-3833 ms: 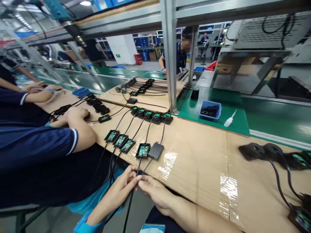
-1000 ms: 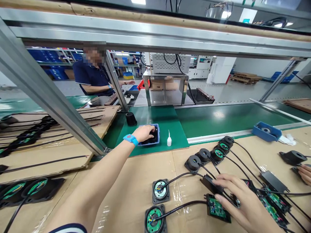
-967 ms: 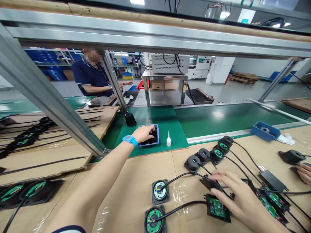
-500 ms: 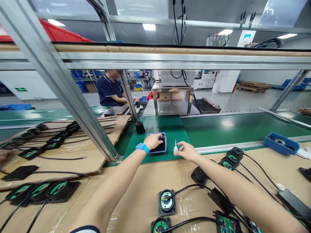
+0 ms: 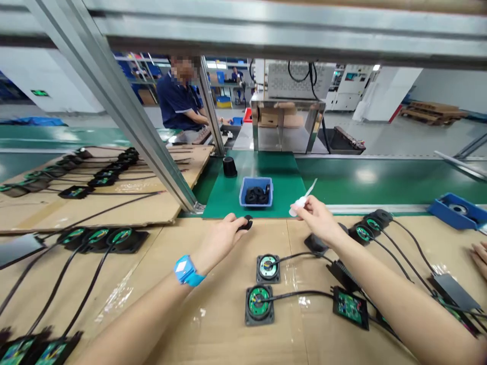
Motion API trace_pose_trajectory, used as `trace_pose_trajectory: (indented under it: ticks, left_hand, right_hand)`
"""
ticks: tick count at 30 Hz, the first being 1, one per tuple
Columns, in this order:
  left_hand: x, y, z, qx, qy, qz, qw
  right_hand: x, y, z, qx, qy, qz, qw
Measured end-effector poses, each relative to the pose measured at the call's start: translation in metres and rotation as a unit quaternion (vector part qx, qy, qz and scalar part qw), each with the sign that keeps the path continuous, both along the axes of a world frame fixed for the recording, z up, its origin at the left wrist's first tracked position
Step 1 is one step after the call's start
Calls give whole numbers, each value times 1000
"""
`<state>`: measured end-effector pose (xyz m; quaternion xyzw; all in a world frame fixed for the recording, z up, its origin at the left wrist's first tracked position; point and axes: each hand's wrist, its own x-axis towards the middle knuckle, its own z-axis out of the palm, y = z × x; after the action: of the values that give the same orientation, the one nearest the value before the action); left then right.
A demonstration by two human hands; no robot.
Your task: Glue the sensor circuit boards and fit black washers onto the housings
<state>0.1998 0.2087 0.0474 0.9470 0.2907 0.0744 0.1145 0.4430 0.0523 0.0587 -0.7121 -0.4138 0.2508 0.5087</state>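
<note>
Between the fingers of my left hand is a small round black part, held just above the cardboard. My right hand is closed on a small white dropper bottle, tilted with its thin nozzle pointing up and right. Beyond my hands, a blue bin with several black round parts stands on the green mat. Nearer to me lie two square black housings, one with a white disc and one with a green circuit board, both cabled.
A black cup-shaped part stands on the mat. Cabled housings lie on the left, others on the right near a blue tray. A metal post rises at left. Another person's hand shows at the right edge; a person sits beyond.
My left hand has come out of the blue bin toward me with a round black part. My right hand has lifted the dropper bottle and tilted it. The view has dipped.
</note>
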Motion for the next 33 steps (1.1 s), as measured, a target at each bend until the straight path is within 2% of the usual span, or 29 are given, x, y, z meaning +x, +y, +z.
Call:
trace_pose_trajectory:
  ticks: [4, 8, 12, 14, 17, 19, 22, 24, 26, 29, 31, 33]
  left_hand:
    - [-43, -27, -39, -50, -14, 2, 999]
    - [-62, -38, -57, -88, -60, -16, 994]
    - [-73, -46, -55, -109, -95, -66, 987]
    - [-71, -44, -51, -100, -124, -47, 986]
    - [-57, -27, -49, -78, -154, 8, 985]
    - [-41, -11, -51, -76, -154, 21, 985]
    - [-23, 9, -51, -96, -144, 5, 985]
    - [-19, 13, -47, -121, -145, -23, 982]
    - [-23, 7, -39, -147, -162, -48, 975]
    - [-40, -16, -28, -196, -187, -94, 958]
    - [-51, -39, -27, -251, -176, -142, 941]
    - [-59, -63, -33, -295, -153, -174, 927]
  right_hand:
    - [-41, -53, 11, 53, 67, -9, 996]
    - [-73, -79, 8, 111, 125, -35, 985]
    - [-83, -82, -3, 153, 165, -45, 973]
    - [-84, -82, -8, 153, 167, -43, 973]
    - [-85, -84, -11, 146, 162, -42, 975]
    - [-85, -87, -12, 145, 160, -46, 975]
    - [-84, -91, -13, 143, 163, -61, 974]
    - [-83, -94, -13, 138, 166, -71, 974]
    - [-82, -94, -13, 141, 178, -72, 971]
    - [-83, -93, -9, 172, 232, -64, 955]
    - [-85, -90, -7, 191, 277, -65, 939]
    - [-86, -88, -6, 196, 303, -76, 929]
